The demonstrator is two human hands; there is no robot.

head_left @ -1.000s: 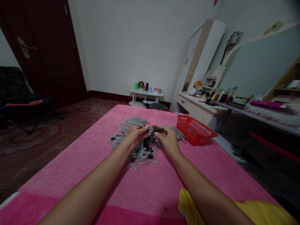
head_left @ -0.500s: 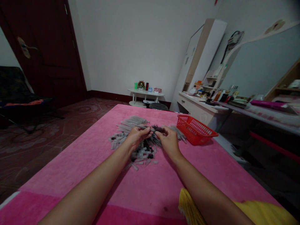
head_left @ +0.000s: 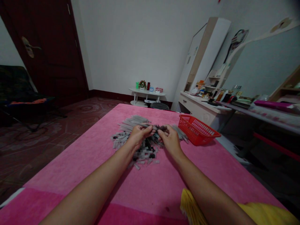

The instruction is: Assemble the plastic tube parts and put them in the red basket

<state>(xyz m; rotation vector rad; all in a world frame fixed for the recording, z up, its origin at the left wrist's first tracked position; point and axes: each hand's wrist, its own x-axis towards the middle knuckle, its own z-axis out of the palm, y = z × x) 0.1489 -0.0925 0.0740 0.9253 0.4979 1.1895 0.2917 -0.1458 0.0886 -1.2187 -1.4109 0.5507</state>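
Observation:
Over a pile on the pink cloth, my left hand [head_left: 139, 135] pinches a thin greyish piece that looks like a pen part. My right hand [head_left: 170, 138] is closed at the fingertips just beside it, around a small dark piece too small to name surely. Behind my left hand lie long grey translucent tubes [head_left: 134, 120], like pen barrels; more grey tubes [head_left: 181, 134] lie right of my right hand. Short clear caps [head_left: 120, 139] are heaped under and left of my left hand, mixed with small black pieces [head_left: 152, 155]. My hands partly hide the pile's middle.
A red plastic basket [head_left: 199, 130] stands on the pink cloth [head_left: 93, 156] at right. Yellow cloth [head_left: 192, 206] lies by my right forearm. Beyond are a low white table [head_left: 147, 92], a cluttered dressing table [head_left: 199, 103] and a folding chair [head_left: 25, 97].
The whole view has shifted slightly, so the scene sits a little further right. Both hands stay close together over the pile, fingertips still pinched; the right fingers have shifted slightly.

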